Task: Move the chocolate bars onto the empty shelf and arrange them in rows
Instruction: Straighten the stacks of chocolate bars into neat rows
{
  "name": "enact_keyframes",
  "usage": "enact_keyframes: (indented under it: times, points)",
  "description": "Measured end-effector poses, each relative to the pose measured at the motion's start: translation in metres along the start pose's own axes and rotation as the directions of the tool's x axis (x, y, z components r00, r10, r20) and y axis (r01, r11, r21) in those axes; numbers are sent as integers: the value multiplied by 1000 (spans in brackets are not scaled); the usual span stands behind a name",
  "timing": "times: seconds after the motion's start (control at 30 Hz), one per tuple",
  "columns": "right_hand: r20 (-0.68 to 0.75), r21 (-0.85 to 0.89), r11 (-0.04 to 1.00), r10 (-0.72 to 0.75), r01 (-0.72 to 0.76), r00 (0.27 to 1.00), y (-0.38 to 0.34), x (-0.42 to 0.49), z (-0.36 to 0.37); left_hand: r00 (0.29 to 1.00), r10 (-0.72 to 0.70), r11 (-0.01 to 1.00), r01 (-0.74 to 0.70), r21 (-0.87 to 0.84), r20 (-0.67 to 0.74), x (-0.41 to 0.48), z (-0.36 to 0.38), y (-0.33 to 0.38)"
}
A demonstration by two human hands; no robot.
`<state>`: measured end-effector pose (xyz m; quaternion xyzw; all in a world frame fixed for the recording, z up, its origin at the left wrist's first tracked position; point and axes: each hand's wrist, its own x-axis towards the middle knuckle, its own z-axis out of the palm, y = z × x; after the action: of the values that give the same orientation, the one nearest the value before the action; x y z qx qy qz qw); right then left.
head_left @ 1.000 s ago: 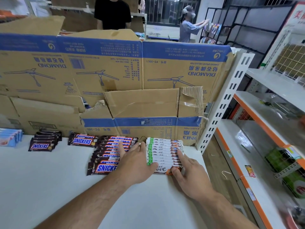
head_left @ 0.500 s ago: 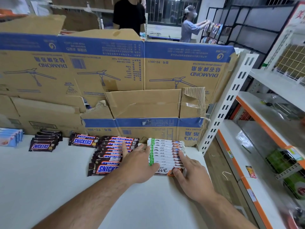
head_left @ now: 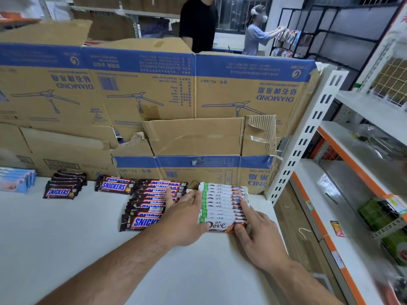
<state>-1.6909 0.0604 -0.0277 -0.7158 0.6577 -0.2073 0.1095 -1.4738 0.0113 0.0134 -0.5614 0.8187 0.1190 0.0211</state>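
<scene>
A row of several white Dove bars [head_left: 222, 204] lies overlapped on the white shelf [head_left: 66, 249], at its right end. My left hand [head_left: 185, 219] lies flat, fingers straight, against the row's left side and partly over a row of Snickers bars [head_left: 149, 203]. My right hand [head_left: 256, 235] touches the row's right side, index finger stretched along the bar ends and thumb at the nearest bar's corner. Further left lie two stacked Snickers bars [head_left: 115, 185] and a short Snickers row [head_left: 63, 187].
Blue packets [head_left: 15, 180] sit at the shelf's left edge. Flattened cardboard boxes [head_left: 154, 95] form the back wall. A white slotted upright [head_left: 308, 137] ends the shelf on the right; beyond it stand orange-edged shelves [head_left: 343, 194]. Two people stand in the background.
Both hands stay at the sides of the Dove row, with only slight shifts. The person in black behind the boxes has walked to the right.
</scene>
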Motion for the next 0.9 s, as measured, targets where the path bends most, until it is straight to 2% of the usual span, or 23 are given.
enact_keyframes:
  times: [0.47,0.67,0.9]
  points:
    - [5,-16,999,-44,45,999,11,0,6,999,-28,1000,28,-12,-32,-2,4,4]
    - [-8,31,998,-60,60,998,17,-1,10,995,-73,997,73,-13,-67,-6,6,12]
    - [-20,-12,997,-75,75,997,15,0,10,995,-97,995,97,1,-18,0,1,14]
